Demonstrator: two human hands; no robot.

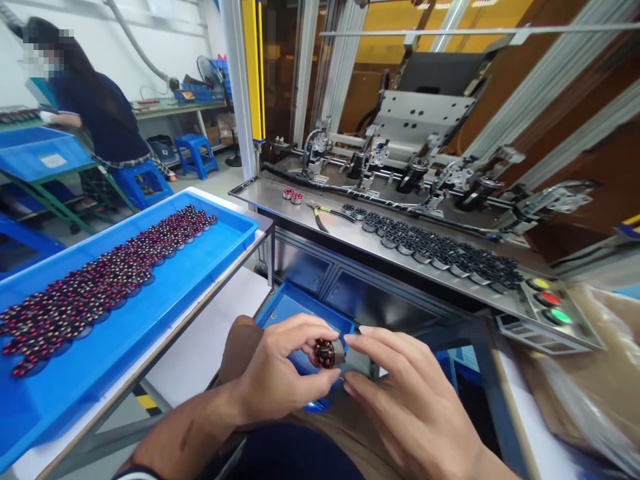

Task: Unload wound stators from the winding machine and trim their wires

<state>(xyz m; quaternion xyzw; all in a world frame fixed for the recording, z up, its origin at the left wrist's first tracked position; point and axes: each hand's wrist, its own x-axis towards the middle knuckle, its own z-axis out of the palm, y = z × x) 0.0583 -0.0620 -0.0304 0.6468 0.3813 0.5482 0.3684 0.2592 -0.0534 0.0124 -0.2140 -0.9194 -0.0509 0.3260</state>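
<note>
My left hand point(290, 363) pinches a small round motor part point(330, 352) between thumb and fingers. Copper windings show on the part's left face, and its right side is a grey metal ring. My right hand point(407, 380) is just right of it, thumb and fingers apart, tips close to the ring; whether they touch it I cannot tell. Both hands are above my lap. Beneath them lies a blue tray point(300, 303) low down. On the metal bench ahead stand several dark motor parts point(430, 243), in rows.
A large blue tray point(200, 293) at left holds many wound parts with red marks point(115, 273). Pliers point(325, 215) and a few red-topped parts point(293, 195) lie on the machine bench. Coloured buttons point(547, 299) are at right. A co-worker point(95, 100) sits far left.
</note>
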